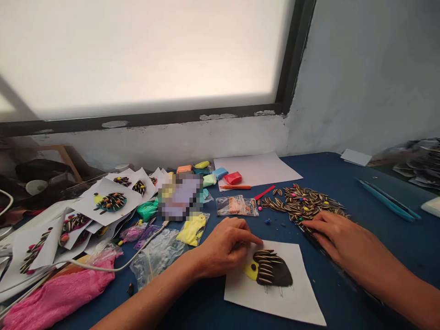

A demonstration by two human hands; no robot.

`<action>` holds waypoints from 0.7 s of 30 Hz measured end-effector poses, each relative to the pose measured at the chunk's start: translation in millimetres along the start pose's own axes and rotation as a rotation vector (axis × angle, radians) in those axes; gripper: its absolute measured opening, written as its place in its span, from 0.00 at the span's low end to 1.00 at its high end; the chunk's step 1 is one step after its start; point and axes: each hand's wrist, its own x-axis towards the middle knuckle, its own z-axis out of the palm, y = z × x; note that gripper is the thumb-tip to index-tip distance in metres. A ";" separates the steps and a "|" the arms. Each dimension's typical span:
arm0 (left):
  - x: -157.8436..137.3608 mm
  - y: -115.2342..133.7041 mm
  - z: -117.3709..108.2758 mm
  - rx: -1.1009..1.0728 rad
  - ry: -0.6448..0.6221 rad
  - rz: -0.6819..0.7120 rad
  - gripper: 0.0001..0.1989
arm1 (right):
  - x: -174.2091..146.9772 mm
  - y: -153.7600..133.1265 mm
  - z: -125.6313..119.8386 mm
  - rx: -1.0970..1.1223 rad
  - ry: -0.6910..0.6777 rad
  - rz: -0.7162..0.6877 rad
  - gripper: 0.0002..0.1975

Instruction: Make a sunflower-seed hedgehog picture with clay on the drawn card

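Observation:
My left hand [228, 245] rests at the upper left edge of a white sheet [275, 305], index finger stretched out and the other fingers curled, holding nothing. On the sheet is a hedgehog-like figure: a dark clay body [283, 272], a yellow clay face [252, 271] with a black eye, and rows of striped sunflower seeds [264, 266] on the body's left part. Short pencil lines show below it. My right hand [338, 233] reaches into a pile of sunflower seeds [309, 201] dotted with small coloured balls. Its thumb and index fingertips are apart, beside a green ball [300, 219].
Finished seed pictures [112, 199] lie stacked at left, beside pink fabric [65, 293] and a white cable [144, 245]. Clay packets, including a red one [233, 178], stand near the wall. A blue tweezers-like tool [388, 199] lies at right. A dark strip [357, 286] runs under my right forearm.

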 end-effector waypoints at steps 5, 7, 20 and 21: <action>0.1 1.2 -0.4 0.008 0.003 -0.009 0.24 | 1.1 1.8 -0.2 -0.019 0.017 0.012 0.19; 0.0 1.7 -0.2 0.011 0.006 -0.001 0.24 | 2.5 2.1 -2.4 -0.023 0.036 0.015 0.22; -1.1 0.8 0.0 0.029 -0.004 -0.006 0.22 | -3.6 -61.0 -38.0 0.551 -0.045 -0.032 0.11; -1.1 0.6 0.4 0.038 -0.003 -0.003 0.22 | -5.1 -64.0 -37.4 0.557 -0.088 -0.035 0.10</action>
